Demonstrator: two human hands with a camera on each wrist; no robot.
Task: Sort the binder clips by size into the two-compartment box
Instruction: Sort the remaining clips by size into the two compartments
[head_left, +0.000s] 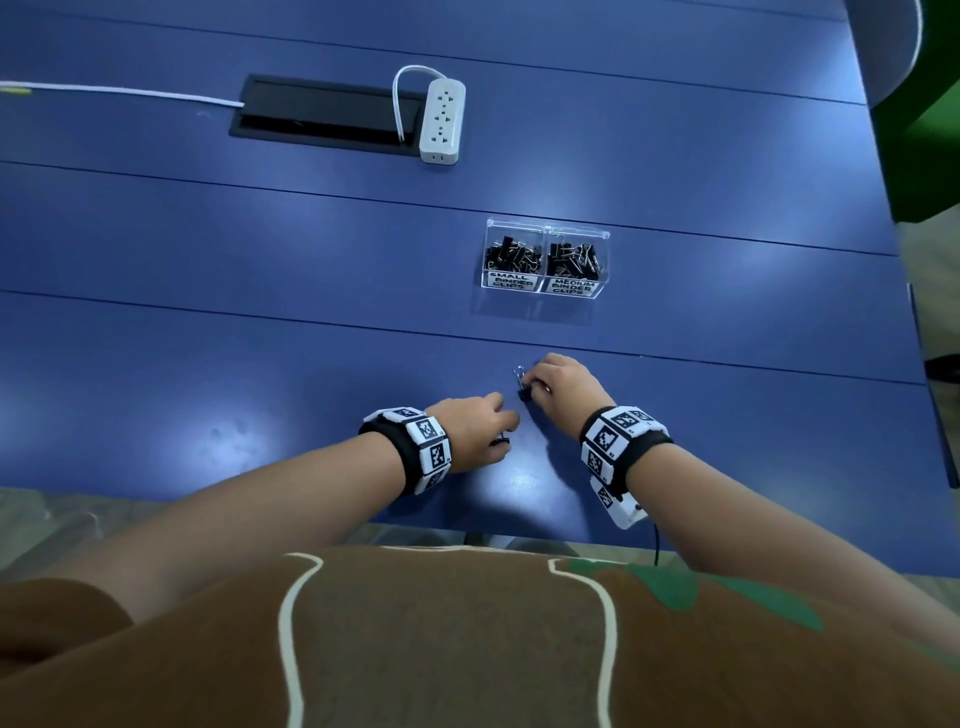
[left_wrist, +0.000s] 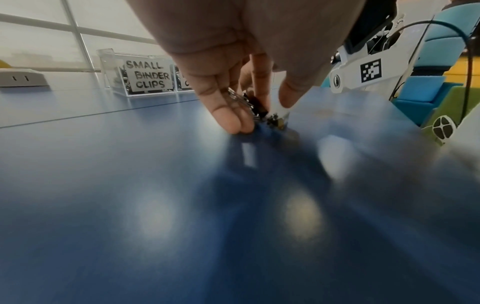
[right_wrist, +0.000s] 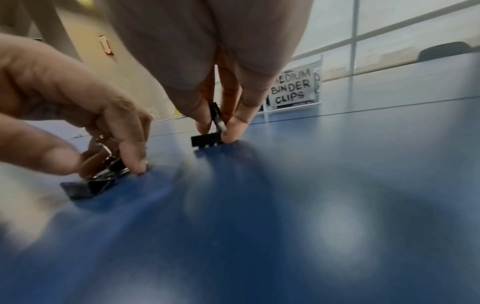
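Observation:
A clear two-compartment box (head_left: 543, 291) stands on the blue table, labelled "SMALL BINDER CLIPS" on the left and "MEDIUM BINDER CLIPS" on the right. Both compartments hold several black clips. Nearer to me, my right hand (head_left: 535, 387) pinches a black binder clip (head_left: 524, 391) by its wire handle, and the clip's body (right_wrist: 206, 140) touches the table. My left hand (head_left: 506, 431) pinches another black binder clip (head_left: 501, 440) low on the table. The right wrist view shows that clip (right_wrist: 88, 186) held by its handles. In the left wrist view it (left_wrist: 255, 106) is mostly hidden behind the fingers.
A white power strip (head_left: 441, 119) and a black cable hatch (head_left: 322, 111) lie at the back of the table, with a white cord (head_left: 119, 92) running left. The table's front edge (head_left: 467, 525) is just behind my wrists. Green seating (head_left: 914, 130) stands at the far right.

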